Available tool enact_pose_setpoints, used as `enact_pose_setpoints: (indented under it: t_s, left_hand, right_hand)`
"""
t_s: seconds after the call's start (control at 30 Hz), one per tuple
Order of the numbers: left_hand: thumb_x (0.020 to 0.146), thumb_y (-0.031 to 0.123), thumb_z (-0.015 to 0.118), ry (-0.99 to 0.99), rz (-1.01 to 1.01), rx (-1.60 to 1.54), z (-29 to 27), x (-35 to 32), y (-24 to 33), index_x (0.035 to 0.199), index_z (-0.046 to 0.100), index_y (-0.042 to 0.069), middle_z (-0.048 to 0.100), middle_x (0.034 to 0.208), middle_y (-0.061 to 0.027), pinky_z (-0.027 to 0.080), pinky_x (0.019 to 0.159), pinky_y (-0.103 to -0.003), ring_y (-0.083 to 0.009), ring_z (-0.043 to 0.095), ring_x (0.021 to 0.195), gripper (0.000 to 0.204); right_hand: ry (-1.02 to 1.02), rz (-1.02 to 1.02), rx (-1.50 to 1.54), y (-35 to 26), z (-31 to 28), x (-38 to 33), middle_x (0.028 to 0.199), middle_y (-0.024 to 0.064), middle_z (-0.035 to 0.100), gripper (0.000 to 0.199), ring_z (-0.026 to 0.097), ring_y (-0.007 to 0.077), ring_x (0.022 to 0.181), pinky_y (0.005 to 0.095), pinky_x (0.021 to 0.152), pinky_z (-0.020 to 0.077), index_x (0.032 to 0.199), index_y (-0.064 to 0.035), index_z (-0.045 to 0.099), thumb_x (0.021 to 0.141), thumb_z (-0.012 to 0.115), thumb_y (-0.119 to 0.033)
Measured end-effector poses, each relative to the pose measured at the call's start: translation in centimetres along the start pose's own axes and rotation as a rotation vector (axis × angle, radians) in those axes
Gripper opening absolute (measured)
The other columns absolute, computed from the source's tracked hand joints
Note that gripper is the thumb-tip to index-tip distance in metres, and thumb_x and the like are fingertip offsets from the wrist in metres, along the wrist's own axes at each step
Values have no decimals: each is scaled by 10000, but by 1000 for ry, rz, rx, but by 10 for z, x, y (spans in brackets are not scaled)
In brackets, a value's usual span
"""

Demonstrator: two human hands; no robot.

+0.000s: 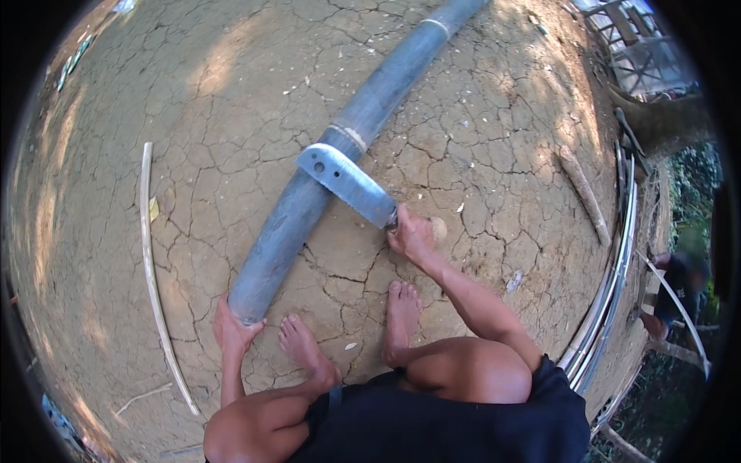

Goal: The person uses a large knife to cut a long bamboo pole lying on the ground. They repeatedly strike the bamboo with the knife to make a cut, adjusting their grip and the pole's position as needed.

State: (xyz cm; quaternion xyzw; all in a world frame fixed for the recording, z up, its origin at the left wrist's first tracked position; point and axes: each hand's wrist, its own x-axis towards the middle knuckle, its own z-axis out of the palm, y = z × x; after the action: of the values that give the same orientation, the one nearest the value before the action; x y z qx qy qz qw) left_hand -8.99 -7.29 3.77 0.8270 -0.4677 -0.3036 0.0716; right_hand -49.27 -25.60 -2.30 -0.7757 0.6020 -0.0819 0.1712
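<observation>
A thick grey-blue bamboo pole with pale node rings lies slantwise on the ground, from near my feet to the far right. My left hand is closed round the side of its near end. In my right hand is the handle of a machete, a broad metal blade with small holes near its tip and a toothed-looking edge on the side toward me. The blade reaches across the bamboo just short of a node ring; whether it touches the surface I cannot tell. A rounded, light-brown handle end shows beyond my fist.
Cracked dry earth surrounds my bare feet. A thin pale stick lies at left, a short log at right. Long split strips are bundled along the right edge. Beyond them sits another person beside a leaning pale strip.
</observation>
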Motion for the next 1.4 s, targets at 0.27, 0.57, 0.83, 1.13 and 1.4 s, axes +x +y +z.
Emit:
enact_pose_setpoints:
  t_s: [0.27,0.57,0.83,1.13,1.4]
  left_hand:
    - [475,258,917,74,68,-13,11,-7,-17,1314,467,64,630,1158,-214,470,930,-478,-417,601,1093,972]
    - [462,274,922,46,52,-48,2,-10,-15,1304,468,42,624,1144,-224,468,931,-476,-420,599,1085,984]
    - [461,288,924,69,67,-42,3,-11,-15,1305,476,36,634,1141,-226,470,922,-478,-423,602,1081,988]
    - [484,281,929,30,27,14,4,-8,-9,1322,466,52,633,1175,-229,476,934,-467,-411,612,1106,984]
    - [496,290,938,43,60,25,7,-6,-24,1315,469,45,635,1169,-210,481,934,-460,-394,618,1098,974]
  right_hand:
    - [15,-39,63,-6,-6,-3,830,202,648,359,667,405,755,502,658,533,944,-21,489,739,744,-167]
    - [24,-49,104,-15,-16,-2,824,195,653,370,672,412,761,502,659,534,954,-24,491,740,756,-170]
    - [21,-39,54,-9,-2,-3,800,187,649,383,666,406,730,497,654,535,960,-28,491,741,764,-183]
    - [-31,-23,50,-4,-2,-2,849,211,655,385,673,417,782,509,690,534,986,-27,478,764,748,-188]
    - [-82,10,43,-13,-5,-5,1014,199,600,427,585,385,1012,493,885,452,1103,-27,509,770,728,-179]
